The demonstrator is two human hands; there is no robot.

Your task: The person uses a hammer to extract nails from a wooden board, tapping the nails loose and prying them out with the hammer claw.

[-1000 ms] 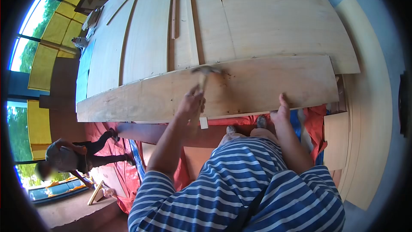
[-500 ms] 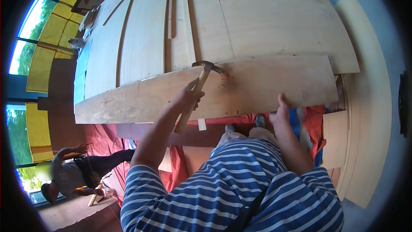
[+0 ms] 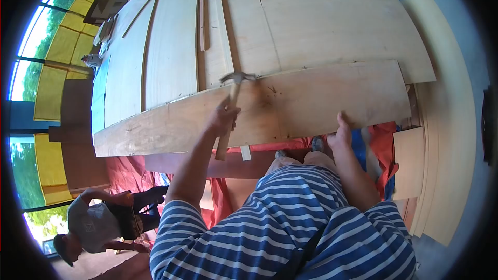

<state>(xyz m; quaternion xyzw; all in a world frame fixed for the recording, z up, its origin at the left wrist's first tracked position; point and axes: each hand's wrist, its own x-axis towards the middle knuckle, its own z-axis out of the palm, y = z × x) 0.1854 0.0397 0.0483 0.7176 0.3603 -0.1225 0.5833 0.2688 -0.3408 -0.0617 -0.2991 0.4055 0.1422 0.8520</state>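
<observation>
My left hand (image 3: 223,119) is closed around the wooden handle of a claw hammer (image 3: 236,85). The hammer's metal head lies over the upper edge of a long plywood strip (image 3: 332,93), its shadow falling on the wood just to the right. My right hand (image 3: 340,135) grips the strip's near edge toward its right end, thumb on the face and the other fingers hidden beneath. Small nails or nail marks (image 3: 273,90) show on the strip right of the hammer. Behind the strip spread large plywood sheets (image 3: 332,21).
Loose thin battens (image 3: 203,21) lie on the sheets. More plywood panels (image 3: 446,124) lean or lie at the right. Red sheeting (image 3: 384,150) covers part of the floor near my feet. At the left, another person (image 3: 98,223) bends over beside yellow curtains (image 3: 52,161) and windows.
The hammer in my left hand has shifted left and its head has turned a little. My right hand stays on the strip. The other person has moved closer and changed posture.
</observation>
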